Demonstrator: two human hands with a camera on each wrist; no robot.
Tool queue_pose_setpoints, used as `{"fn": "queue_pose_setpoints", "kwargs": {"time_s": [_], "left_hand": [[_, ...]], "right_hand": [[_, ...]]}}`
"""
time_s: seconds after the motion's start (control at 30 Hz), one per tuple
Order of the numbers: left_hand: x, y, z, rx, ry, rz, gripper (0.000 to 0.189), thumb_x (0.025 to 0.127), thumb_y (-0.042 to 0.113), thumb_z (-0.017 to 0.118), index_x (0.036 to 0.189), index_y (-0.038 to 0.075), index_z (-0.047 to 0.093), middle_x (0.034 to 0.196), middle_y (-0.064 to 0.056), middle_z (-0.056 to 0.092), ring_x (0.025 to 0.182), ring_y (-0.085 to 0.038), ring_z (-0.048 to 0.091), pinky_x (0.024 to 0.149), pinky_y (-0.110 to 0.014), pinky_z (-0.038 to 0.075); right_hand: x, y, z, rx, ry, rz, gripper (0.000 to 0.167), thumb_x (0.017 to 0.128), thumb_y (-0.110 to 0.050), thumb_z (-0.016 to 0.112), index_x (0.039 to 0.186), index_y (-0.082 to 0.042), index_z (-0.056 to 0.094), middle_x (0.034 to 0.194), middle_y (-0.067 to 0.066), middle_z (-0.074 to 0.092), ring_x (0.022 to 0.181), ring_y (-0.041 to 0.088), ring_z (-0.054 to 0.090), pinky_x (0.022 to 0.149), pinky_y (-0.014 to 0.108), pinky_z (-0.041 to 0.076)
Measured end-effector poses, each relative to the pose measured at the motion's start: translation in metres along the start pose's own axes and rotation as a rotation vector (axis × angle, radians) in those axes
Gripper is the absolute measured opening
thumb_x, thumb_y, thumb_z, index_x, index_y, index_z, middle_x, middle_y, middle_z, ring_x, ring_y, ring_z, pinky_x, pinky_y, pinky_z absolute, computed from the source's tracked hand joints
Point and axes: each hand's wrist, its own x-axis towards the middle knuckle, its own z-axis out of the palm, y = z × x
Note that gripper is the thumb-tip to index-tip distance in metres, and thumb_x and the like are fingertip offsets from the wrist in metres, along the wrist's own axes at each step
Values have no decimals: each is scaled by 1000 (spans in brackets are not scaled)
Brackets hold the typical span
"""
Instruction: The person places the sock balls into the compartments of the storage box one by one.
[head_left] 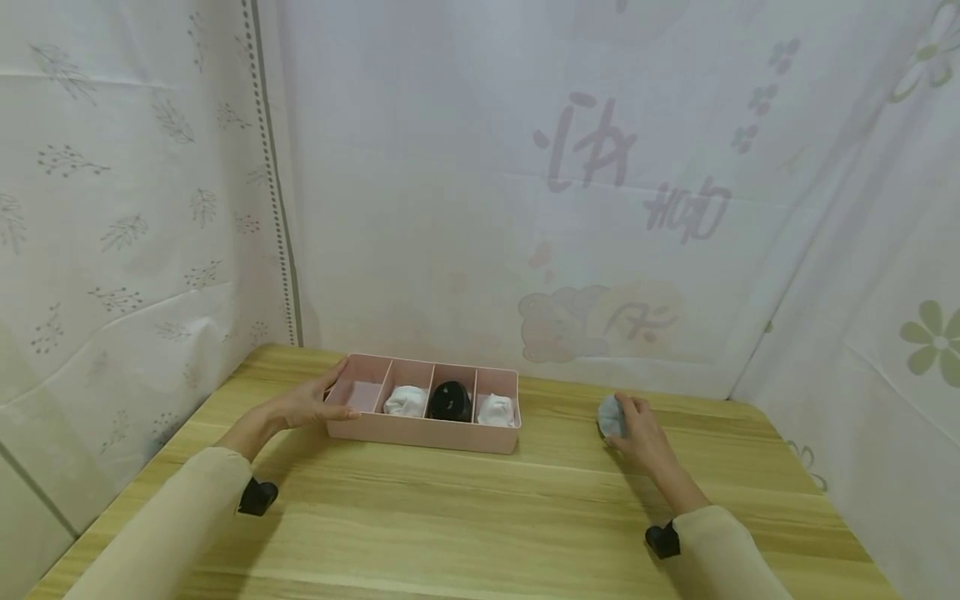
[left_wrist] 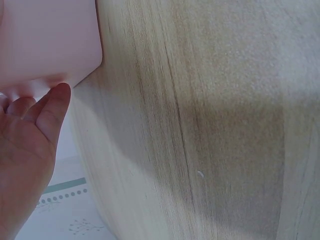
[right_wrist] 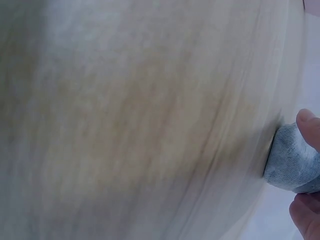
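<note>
A pink divided box (head_left: 423,435) stands on the table, its compartments side by side. My left hand (head_left: 303,407) grips its left end, thumb over the front rim and fingers at the outer end wall; the left wrist view shows these fingers (left_wrist: 59,107) against the pink wall. The leftmost compartment shows only its pink floor. To the right of it sit a white cloth bundle (head_left: 406,402), a glossy black bundle (head_left: 450,402) and another white bundle (head_left: 497,410). My right hand (head_left: 640,432) pinches a grey-blue rolled cloth bundle (right_wrist: 287,160), fuzzy in texture, low at the table surface.
The wood-grain table (head_left: 450,517) has rounded back corners. Behind it hangs a white printed curtain (head_left: 450,208), close to the back edge. More patterned cloth (head_left: 127,208) hangs at the left, and a flowered curtain (head_left: 900,400) at the right. Black wrist mounts (head_left: 258,497) stick out from the sleeves.
</note>
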Motion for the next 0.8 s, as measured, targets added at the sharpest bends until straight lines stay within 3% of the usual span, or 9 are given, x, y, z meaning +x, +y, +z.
{"fn": "queue_pose_setpoints", "kwargs": {"time_s": [0.47, 0.8], "left_hand": [[-1, 0, 0, -2, 11, 17, 112, 79, 27, 75, 148, -2, -8, 150, -35, -3, 137, -53, 4, 107, -65, 13], [-1, 1, 0, -12, 3, 3, 112, 81, 27, 74, 149, 3, -11, 151, -34, -4, 137, -53, 3, 107, -65, 13]], "right_hand": [[1, -1, 4, -11, -26, 0, 73, 73, 1, 77, 134, 8, 38, 124, 38, 42, 108, 52, 50, 84, 59, 47], [3, -3, 2, -1, -50, 34, 66, 79, 3, 71, 135, 8, 37, 127, 37, 40, 110, 52, 48, 87, 59, 45]]}}
